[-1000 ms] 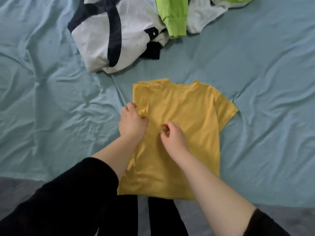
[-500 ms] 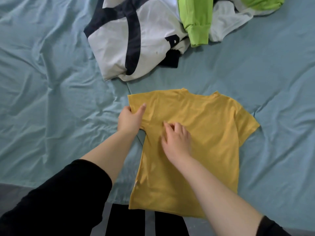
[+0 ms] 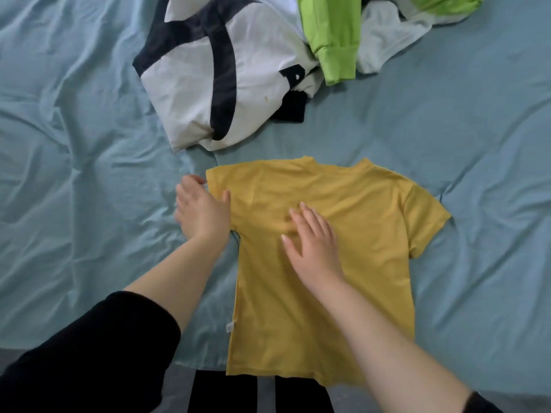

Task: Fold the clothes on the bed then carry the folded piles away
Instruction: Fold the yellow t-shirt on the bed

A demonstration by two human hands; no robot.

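Note:
A yellow t-shirt (image 3: 351, 263) lies flat on the blue-green bed sheet (image 3: 74, 174), its hem hanging a little over the near edge. Its left side is folded in; the right sleeve is spread out. My left hand (image 3: 201, 211) lies on the shirt's upper left edge, thumb on the fabric, fingers on the sheet beside it. My right hand (image 3: 313, 236) rests flat on the shirt's chest with fingers straight.
An unfolded heap lies at the far side: a white and black garment (image 3: 208, 84), a lime green garment (image 3: 334, 40) and a pale white cloth (image 3: 387, 40). Wrinkled sheet extends left and right. Dark floor and my black trousers (image 3: 259, 397) show below the bed's edge.
My right hand has opened from a pinch to a flat palm on the chest. My left hand has slid up and out along the folded left edge. The view has shifted.

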